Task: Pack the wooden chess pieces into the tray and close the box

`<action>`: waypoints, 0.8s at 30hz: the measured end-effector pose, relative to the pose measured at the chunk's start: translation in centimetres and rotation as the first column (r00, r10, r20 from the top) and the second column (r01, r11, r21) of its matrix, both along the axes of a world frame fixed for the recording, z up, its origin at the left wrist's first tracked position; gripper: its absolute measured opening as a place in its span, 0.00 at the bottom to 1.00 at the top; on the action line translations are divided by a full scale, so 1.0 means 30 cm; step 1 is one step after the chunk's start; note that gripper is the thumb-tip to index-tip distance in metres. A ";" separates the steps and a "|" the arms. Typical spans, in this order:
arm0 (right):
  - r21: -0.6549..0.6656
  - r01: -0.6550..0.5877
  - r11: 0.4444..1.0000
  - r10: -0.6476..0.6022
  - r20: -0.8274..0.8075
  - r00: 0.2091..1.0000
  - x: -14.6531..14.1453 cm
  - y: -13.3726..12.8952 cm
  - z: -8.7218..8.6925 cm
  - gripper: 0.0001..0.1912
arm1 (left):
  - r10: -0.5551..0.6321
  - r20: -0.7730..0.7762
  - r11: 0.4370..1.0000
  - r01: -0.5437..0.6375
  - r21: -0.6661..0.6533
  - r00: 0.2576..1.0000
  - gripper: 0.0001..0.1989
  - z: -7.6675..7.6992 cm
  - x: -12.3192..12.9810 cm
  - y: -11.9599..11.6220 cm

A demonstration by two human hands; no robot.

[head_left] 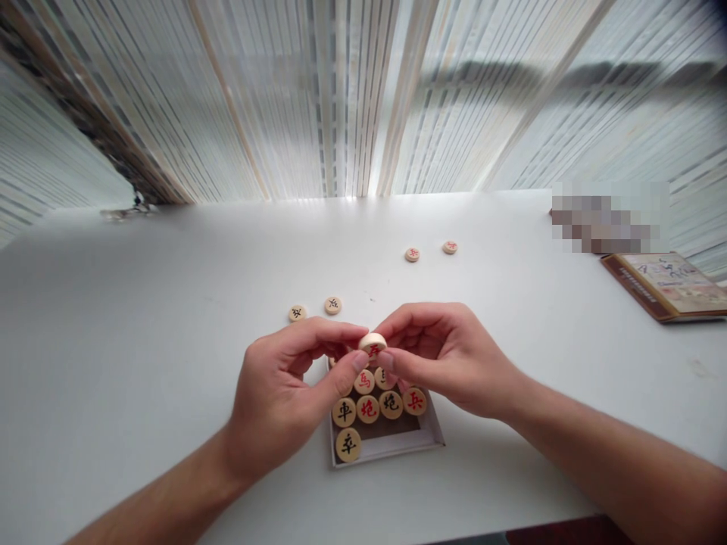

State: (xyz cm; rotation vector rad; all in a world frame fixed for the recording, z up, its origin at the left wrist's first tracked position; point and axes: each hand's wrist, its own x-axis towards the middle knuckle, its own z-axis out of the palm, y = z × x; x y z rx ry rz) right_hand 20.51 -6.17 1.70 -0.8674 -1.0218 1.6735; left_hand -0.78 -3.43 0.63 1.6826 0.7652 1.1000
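Note:
Between the fingertips of my left hand (295,371) and my right hand (443,352) is a round Chinese chess piece (373,347) with a red character. Both thumbs and forefingers pinch it, tilted, above a shallow box (391,448). Rows of wooden pieces lie in the box, among them a red cannon piece (367,409), a black cannon piece (391,404), a black chariot piece (344,412) and a red soldier piece (414,401). A black soldier piece (348,444) sits alone in the front left corner. My hands hide the box's back rows.
Two black-lettered pieces (332,305) lie on the white table (170,318) behind my left hand. Farther back are two red-lettered pieces (412,255). A book (670,286) rests at the right, by a blurred-out item (602,219). Striped blinds (284,98) hang along the back.

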 end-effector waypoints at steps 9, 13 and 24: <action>0.134 0.069 0.989 -0.069 0.000 0.998 -0.004 0.002 -0.006 0.14 | 0.020 -0.046 0.996 -0.016 0.087 0.999 0.15 -0.011 -0.006 0.002; 0.107 0.065 0.992 -0.064 -0.011 0.998 -0.002 0.005 -0.010 0.14 | 0.025 -0.035 0.997 -0.023 0.069 0.999 0.16 -0.013 -0.006 0.002; -0.076 0.023 0.997 -0.026 -0.035 0.999 0.009 0.007 -0.024 0.13 | 0.093 -0.037 0.996 -0.093 0.000 0.995 0.14 0.007 0.000 -0.004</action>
